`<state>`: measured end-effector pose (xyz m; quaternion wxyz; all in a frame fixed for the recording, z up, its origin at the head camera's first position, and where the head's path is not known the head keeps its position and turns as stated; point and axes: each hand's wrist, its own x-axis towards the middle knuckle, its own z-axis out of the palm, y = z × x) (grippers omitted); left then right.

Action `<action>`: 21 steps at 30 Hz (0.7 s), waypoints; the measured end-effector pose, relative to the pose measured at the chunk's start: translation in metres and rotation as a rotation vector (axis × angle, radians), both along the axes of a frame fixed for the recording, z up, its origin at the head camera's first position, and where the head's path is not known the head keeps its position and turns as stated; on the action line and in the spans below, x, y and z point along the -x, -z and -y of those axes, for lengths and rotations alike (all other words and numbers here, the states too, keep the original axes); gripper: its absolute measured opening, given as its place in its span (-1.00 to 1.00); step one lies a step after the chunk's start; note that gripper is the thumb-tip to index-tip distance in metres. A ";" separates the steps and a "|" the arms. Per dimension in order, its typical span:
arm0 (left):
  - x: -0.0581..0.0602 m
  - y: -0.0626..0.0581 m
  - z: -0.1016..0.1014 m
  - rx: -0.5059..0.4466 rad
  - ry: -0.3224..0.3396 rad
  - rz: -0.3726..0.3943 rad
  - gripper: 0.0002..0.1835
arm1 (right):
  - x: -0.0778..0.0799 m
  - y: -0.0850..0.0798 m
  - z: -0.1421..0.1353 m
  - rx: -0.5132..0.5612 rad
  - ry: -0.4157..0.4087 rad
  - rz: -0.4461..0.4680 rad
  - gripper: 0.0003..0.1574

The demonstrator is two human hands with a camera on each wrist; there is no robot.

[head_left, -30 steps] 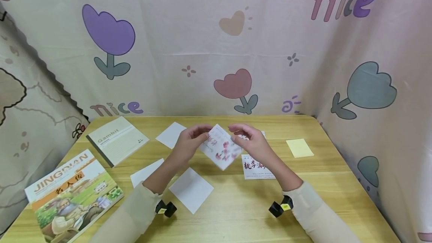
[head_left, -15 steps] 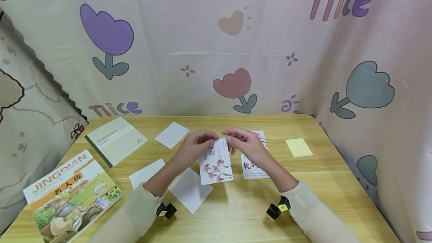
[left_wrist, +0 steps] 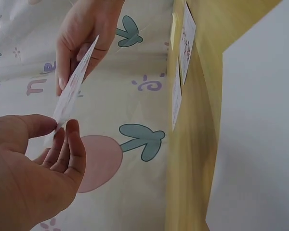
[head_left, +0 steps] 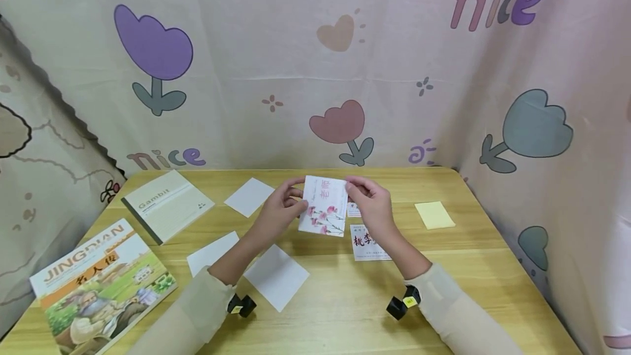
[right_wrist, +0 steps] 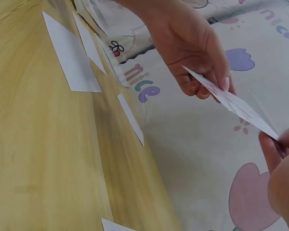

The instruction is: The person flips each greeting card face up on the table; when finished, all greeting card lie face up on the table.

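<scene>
A white card (head_left: 322, 212) with pink flowers and red characters is held up above the table in the head view, tilted slightly. My left hand (head_left: 280, 210) pinches its left edge between thumb and fingers. At the card's upper right edge, my right hand (head_left: 372, 206) pinches it, thumb in front. The left wrist view shows the card (left_wrist: 74, 91) almost edge-on between both hands. Under and beside the right hand lie a printed card (head_left: 366, 242) with large dark red characters and another printed card (head_left: 353, 210), both partly covered by that hand.
Three blank white cards lie left of centre: one at the back (head_left: 248, 197), one by the left forearm (head_left: 209, 253), one in front (head_left: 278, 278). A Gambit notebook (head_left: 170, 204) and an illustrated book (head_left: 105, 289) lie at left, a yellow sticky-note pad (head_left: 435, 215) at right.
The flowered card was tilted like a diamond, then hung lower and more upright. It has since been raised, and the right hand has moved from beside it to pinching its right edge.
</scene>
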<state>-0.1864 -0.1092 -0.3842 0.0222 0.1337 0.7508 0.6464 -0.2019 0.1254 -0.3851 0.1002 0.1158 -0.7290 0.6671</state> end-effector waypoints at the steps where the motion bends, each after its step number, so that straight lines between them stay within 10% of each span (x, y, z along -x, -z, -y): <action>1: 0.001 0.001 0.000 -0.008 -0.001 0.008 -0.44 | 0.001 0.000 0.000 0.021 0.021 0.000 -0.69; 10: 0.003 0.002 0.009 0.034 -0.066 -0.060 -0.71 | 0.006 -0.005 -0.008 -0.010 -0.163 0.098 -0.66; 21: 0.001 0.007 0.004 0.189 0.028 -0.068 -0.77 | 0.007 -0.004 -0.009 -0.250 -0.352 0.152 -0.44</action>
